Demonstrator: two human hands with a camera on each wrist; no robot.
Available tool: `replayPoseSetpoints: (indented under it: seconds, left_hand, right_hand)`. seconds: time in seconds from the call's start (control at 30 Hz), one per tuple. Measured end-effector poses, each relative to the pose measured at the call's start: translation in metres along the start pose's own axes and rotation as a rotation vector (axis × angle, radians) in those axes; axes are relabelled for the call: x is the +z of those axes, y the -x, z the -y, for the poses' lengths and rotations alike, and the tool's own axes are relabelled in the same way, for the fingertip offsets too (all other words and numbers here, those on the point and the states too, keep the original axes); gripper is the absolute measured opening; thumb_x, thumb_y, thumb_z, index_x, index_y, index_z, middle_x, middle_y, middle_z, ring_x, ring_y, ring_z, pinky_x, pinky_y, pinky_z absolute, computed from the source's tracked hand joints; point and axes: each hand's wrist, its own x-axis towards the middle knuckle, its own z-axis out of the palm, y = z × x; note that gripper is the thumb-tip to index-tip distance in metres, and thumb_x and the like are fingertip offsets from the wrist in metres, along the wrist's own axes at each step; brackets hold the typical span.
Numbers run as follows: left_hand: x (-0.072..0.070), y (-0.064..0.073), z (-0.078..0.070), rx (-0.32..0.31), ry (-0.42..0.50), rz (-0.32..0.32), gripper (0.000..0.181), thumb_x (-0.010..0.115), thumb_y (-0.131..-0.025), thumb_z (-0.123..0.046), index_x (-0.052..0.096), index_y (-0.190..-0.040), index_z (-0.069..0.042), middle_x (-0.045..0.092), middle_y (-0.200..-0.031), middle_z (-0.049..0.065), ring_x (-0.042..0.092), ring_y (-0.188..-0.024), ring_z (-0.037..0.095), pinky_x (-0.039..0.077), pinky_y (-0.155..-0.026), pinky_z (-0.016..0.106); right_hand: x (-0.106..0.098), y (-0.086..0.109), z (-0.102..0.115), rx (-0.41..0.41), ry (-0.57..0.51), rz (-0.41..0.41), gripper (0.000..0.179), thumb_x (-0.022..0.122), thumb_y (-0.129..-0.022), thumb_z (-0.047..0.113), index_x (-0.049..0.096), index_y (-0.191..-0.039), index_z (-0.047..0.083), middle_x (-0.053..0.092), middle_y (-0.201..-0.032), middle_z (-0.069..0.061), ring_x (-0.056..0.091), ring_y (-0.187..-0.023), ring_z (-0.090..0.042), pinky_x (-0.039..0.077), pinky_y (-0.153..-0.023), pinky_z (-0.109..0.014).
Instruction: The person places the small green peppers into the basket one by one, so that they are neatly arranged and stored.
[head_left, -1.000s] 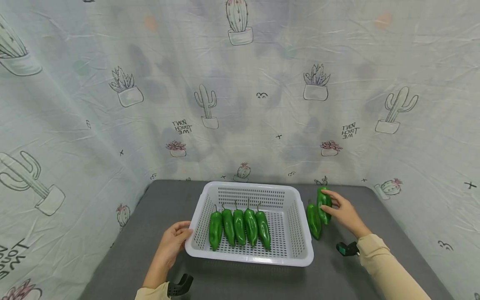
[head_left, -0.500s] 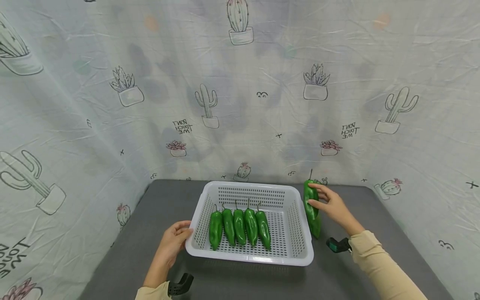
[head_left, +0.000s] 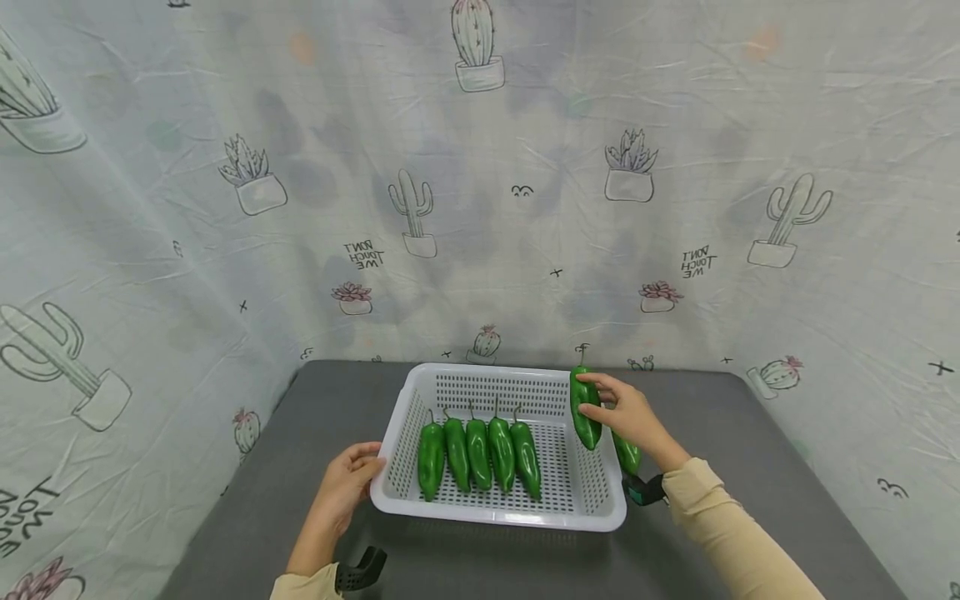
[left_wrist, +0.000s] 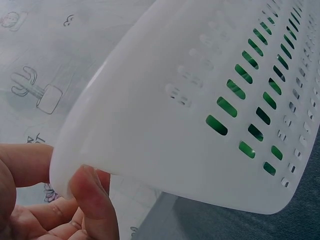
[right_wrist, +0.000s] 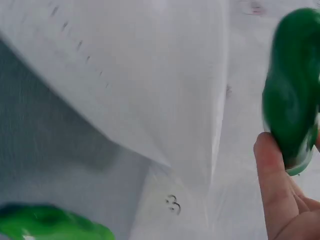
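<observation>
A white plastic basket [head_left: 498,517] with slotted walls holds several green peppers [head_left: 477,454] lying side by side. My left hand [head_left: 348,483] pinches the basket's left rim; in the left wrist view, thumb and fingers [left_wrist: 92,197] grip its edge. Over the basket's right side, my right hand [head_left: 633,417] holds one long green pepper [head_left: 583,408] by its side, stem upward. The right wrist view has this held pepper [right_wrist: 292,85] beyond the basket wall. Another pepper [head_left: 627,454] lies on the table just outside the basket's right wall, partly hidden by the right hand and basket.
The dark grey table [head_left: 450,567] carries the basket near its middle. A pale curtain [head_left: 480,208] printed with cacti hangs behind and along both sides. A black strap device [head_left: 363,571] sits at the left wrist, and another [head_left: 645,490] at the right.
My right hand has lifted the pepper from the table at the right and carried it leftward over the basket's right rim. The left hand and basket have stayed in place.
</observation>
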Motion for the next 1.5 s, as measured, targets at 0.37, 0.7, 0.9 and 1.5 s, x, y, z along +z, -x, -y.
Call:
replayPoseSetpoints:
  seconds: [0.37,0.7,0.9,1.5]
  left_hand:
    - [-0.001,-0.001,-0.001,0.009,-0.01,-0.004,0.037,0.056,-0.094,-0.007,0.048,-0.129,0.003,0.063,-0.107,0.015,0.063,-0.091,0.019,0.05,-0.069,0.029]
    - [0.0,0.0,0.0,0.003,-0.022,-0.004,0.038,0.056,-0.094,-0.008,0.048,-0.129,0.003,0.063,-0.109,0.016,0.063,-0.092,0.019,0.05,-0.069,0.029]
    - [0.0,0.0,0.0,0.002,-0.019,0.002,0.038,0.056,-0.094,-0.008,0.047,-0.13,0.003,0.063,-0.109,0.016,0.063,-0.094,0.021,0.05,-0.069,0.029]
    - [0.0,0.0,0.002,0.004,-0.021,-0.004,0.037,0.057,-0.094,-0.008,0.048,-0.129,0.002,0.064,-0.107,0.014,0.063,-0.089,0.015,0.05,-0.069,0.029]
  right_hand:
    - [0.005,-0.014,0.024,-0.013,-0.008,0.057,0.051,0.067,-0.088,0.034,0.052,-0.135,0.02,0.052,-0.133,-0.021,0.057,-0.114,-0.039,0.051,-0.081,-0.048]
    - [0.032,-0.023,0.023,0.021,-0.037,0.122,0.047,0.068,-0.088,0.021,0.055,-0.133,0.014,0.055,-0.128,-0.022,0.06,-0.107,-0.039,0.054,-0.075,-0.043]
    - [0.048,-0.025,0.025,0.063,-0.013,0.127,0.044,0.071,-0.084,0.014,0.06,-0.126,0.012,0.058,-0.124,-0.021,0.059,-0.108,-0.042,0.054,-0.074,-0.044]
    - [0.079,-0.027,0.016,0.159,0.19,0.221,0.038,0.077,-0.074,0.007,0.068,-0.111,0.01,0.063,-0.12,-0.016,0.061,-0.093,-0.022,0.051,-0.072,-0.036]
